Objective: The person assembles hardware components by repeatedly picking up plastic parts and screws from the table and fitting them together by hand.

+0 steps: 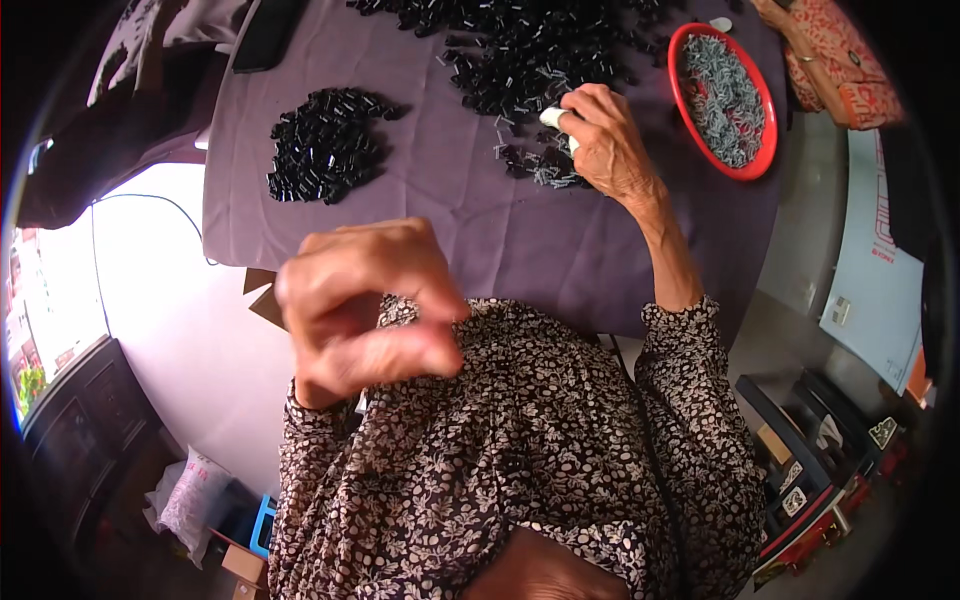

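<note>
My left hand [370, 300] is raised close in front of my chest, slightly blurred. Its thumb and curled fingers stand apart, with nothing visible between them. Over the table, my right hand [610, 145] curls down at the near edge of a pile of small black tube-like parts [520, 60]. White pieces that look like finger coverings [553, 118] show at its fingertips. What those fingers hold, if anything, is hidden. Just beside them lie small grey pin-like pieces [555, 178] mixed with black parts. Left of these, a separate heap of black parts [325, 145] rests on the purple cloth [440, 220].
A red oval bowl [762, 165] full of grey pieces stands at the table's right side. Another person's arm [805, 65] reaches in at the far right. A dark flat object [268, 35] lies at the far left corner. Cardboard [262, 300] sits below the left edge.
</note>
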`<state>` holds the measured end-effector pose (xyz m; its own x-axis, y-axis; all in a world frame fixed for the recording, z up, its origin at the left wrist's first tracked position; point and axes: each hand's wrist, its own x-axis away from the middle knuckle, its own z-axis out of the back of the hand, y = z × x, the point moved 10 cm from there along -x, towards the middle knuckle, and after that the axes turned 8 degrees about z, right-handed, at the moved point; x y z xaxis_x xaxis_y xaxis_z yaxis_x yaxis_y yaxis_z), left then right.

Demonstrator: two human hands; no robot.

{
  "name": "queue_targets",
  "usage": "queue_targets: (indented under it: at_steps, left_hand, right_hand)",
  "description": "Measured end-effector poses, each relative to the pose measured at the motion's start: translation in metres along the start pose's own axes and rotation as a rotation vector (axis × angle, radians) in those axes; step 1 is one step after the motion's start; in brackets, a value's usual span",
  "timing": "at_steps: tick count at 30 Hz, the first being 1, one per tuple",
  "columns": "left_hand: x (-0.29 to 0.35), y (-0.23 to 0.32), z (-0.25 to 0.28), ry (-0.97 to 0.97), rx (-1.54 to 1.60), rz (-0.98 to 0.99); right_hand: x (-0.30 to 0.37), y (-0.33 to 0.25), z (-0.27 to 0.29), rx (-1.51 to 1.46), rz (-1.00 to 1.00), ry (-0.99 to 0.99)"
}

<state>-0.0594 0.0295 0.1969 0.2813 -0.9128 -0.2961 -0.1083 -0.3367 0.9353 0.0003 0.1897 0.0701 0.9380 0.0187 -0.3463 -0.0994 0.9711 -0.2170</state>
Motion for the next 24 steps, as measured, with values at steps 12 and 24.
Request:
queue_targets:
  at_steps: [12, 24]
  left_hand:
    - [0.025, -0.138, -0.003, 0.004, -0.573, 0.579]
    - [0.023, -0.154, -0.005, -0.030, -0.680, 0.483]
  right_hand:
    - [0.010, 0.014, 0.014, -0.116, -0.107, 0.017]
    - [-0.025, -0.017, -0.025, -0.036, 0.068, 0.021]
